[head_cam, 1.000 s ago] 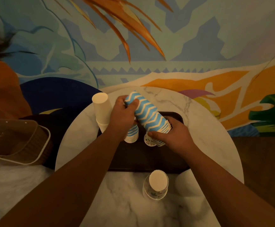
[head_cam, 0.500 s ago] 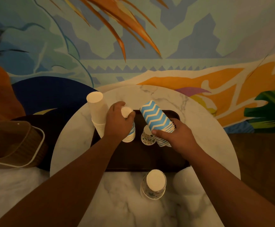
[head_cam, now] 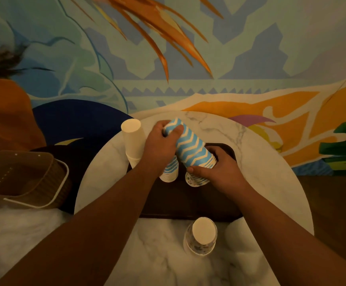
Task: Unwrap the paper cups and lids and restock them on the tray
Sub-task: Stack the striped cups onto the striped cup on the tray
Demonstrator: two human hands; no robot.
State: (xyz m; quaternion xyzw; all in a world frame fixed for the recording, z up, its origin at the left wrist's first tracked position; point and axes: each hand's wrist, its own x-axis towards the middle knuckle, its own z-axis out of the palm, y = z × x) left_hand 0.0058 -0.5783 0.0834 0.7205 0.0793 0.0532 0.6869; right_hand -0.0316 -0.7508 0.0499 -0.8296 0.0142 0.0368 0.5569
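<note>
Both hands are on the tilted stack of blue zigzag cups (head_cam: 193, 148). Left hand (head_cam: 160, 146) has come back to its upper end, fingers curled round the closed bottom of the outermost cup; half a second ago it sat lower, on the short zigzag stack (head_cam: 170, 171) standing on the tray. Right hand (head_cam: 219, 169) grips the rim end of the tilted stack, thumb along the rims, much as before.

Reading: cups are going off the held stack a few at a time onto the short stack. One batch looks delivered, and the left hand is placed to pull the next. The short stack is now partly hidden under the left wrist, so its height cannot be compared.

Held stack hangs over the far part of the dark tray (head_cam: 188, 205), its rim end just above a patterned cup (head_cam: 191, 180) standing there. Tall stack of plain white cups (head_cam: 132, 142) stands at the tray's far left corner, just beside the left hand.

On the marble worktop (head_cam: 271, 178), near side of the tray: a stack of patterned cups (head_cam: 201, 237) upside down, still off the tray. A pale rounded thing to its right, too dim to identify. No lids identifiable. Woven basket (head_cam: 23, 178) sits well to the left.

Restocking partway; cups remain in hand and on the worktop.
</note>
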